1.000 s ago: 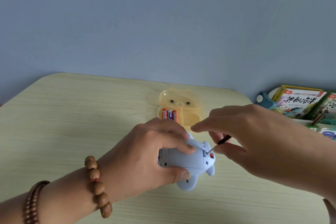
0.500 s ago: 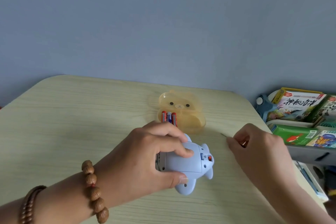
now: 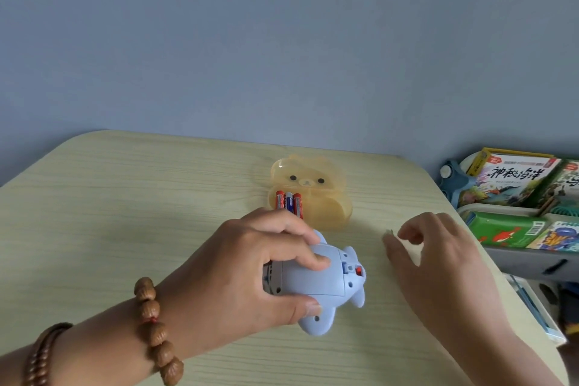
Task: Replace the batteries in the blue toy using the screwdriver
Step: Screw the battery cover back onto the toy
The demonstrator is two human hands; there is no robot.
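A yellow bear case holding 3 batteries sits on the table just behind the blue toy; books stand at the right. The left hand grips the toy, fingers over its far edge and thumb on the near edge. The toy lies underside up, long axis left-right, switch end rightward. The right hand is just beside it, loosely curled; whether it holds anything is unclear

Blue plastic animal-shaped toy: one.
Cylindrical batteries: three (two red, one blue-white).
Translucent yellow bear-faced plastic case: one.
Brown wooden bead bracelets: two.
Hands: two, left hand and right hand.
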